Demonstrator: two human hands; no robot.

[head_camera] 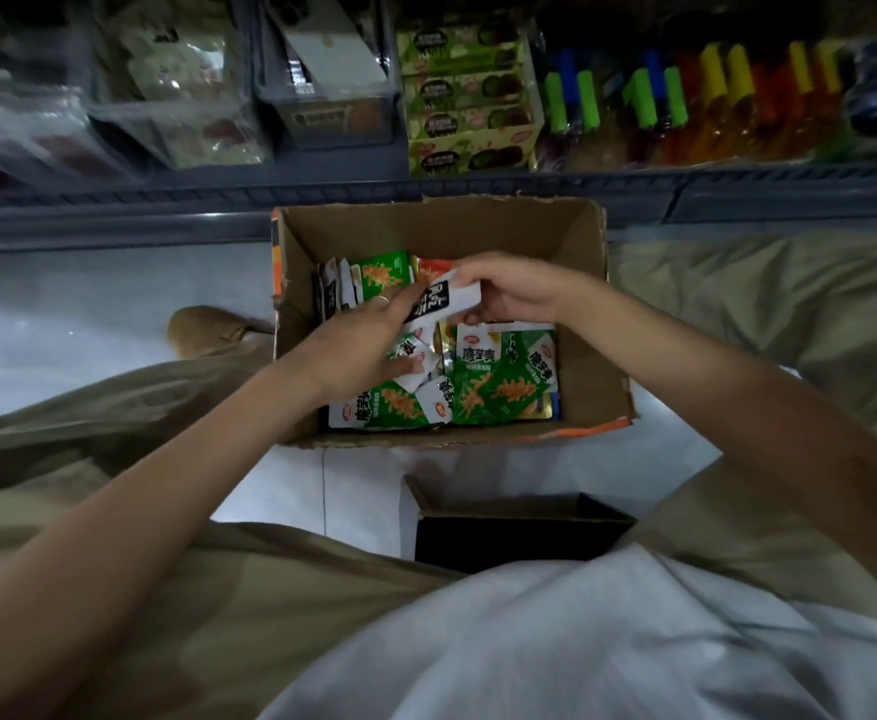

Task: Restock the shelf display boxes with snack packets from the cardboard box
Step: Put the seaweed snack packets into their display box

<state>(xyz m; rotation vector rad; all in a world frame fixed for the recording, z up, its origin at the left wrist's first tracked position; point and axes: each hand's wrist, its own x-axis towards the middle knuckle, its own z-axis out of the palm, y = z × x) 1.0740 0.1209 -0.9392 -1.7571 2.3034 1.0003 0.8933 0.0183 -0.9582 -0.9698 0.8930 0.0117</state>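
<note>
Much is left: the cardboard box [584,283] holds many green packets [499,379]; right hand [512,293] pinches a black-and-white packet [439,302], left hand [361,350] grip unclear

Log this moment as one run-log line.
stage: picking from open brown cardboard box | right hand grip: pinches black-and-white snack packet | left hand grip: touches same packet, fingers straight | green display boxes: on shelf beyond
</note>
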